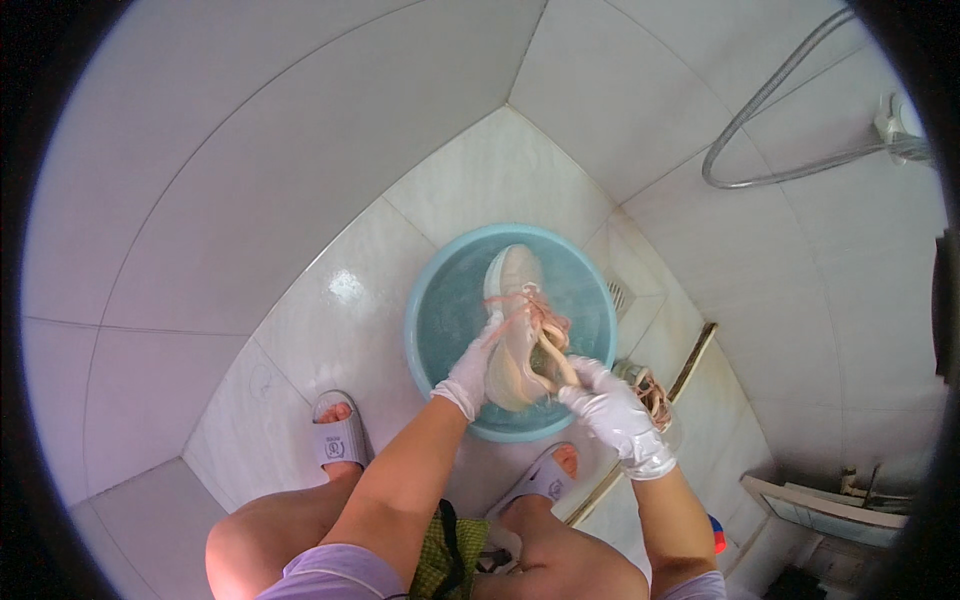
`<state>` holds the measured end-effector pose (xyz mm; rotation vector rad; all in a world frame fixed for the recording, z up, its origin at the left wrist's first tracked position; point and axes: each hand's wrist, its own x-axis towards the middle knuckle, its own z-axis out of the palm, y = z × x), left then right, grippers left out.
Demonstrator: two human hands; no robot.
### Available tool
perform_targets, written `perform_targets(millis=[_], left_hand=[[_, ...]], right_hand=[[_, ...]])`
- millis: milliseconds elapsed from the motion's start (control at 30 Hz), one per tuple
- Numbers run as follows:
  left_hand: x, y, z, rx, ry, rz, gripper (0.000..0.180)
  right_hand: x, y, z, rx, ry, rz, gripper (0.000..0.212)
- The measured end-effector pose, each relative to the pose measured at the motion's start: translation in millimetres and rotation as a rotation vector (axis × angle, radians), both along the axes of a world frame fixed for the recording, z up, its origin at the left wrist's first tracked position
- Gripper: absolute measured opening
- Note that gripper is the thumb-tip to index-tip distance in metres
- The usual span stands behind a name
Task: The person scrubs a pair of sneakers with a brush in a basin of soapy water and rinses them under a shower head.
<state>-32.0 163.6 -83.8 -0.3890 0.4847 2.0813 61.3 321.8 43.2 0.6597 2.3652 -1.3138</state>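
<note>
Over a round light-blue basin (pixel 413 330) of water, I hold a pale sneaker (pixel 516 270) with pink laces (pixel 520 303). Its toe points away from me and its opening faces right. My left hand (pixel 472 368), in a white glove, is closed on the shoe's left side. My right hand (pixel 610 410), gloved too, is closed at the shoe's heel end around a slim pale handle (pixel 557 358) that reaches to the shoe opening. What is at the handle's far end is hidden.
Another shoe (pixel 652 398) with pinkish laces lies right of the basin, partly behind my right hand. A dark-topped raised strip (pixel 694 360) crosses the tiled floor, near a drain grate (pixel 617 297). A shower hose (pixel 735 140) hangs at the right wall. My slippered feet flank the basin's near side.
</note>
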Motion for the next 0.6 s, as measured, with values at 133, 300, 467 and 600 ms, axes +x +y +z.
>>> perform_targets(millis=[133, 300, 467, 600], left_hand=[[-4.5, -8.8, -33.3, 0.113, -0.152, 0.044, 0.048], [-3.6, 0.0, -23.1, 0.284, -0.184, -0.116, 0.050], [-19.8, -19.8, -9.8, 0.213, -0.155, -0.069, 0.050], [-9.5, 2.8, -11.5, 0.267, -0.072, -0.142, 0.048]], right_hand=[[1.5, -7.4, 45.3, 0.324, 0.004, 0.041, 0.034], [-33.6, -32.0, -14.1, 0.569, 0.130, -0.018, 0.041], [-22.0, -28.3, 20.9, 0.095, -0.007, -0.095, 0.043], [-36.5, -29.6, 12.5, 0.059, 0.091, -0.250, 0.041]])
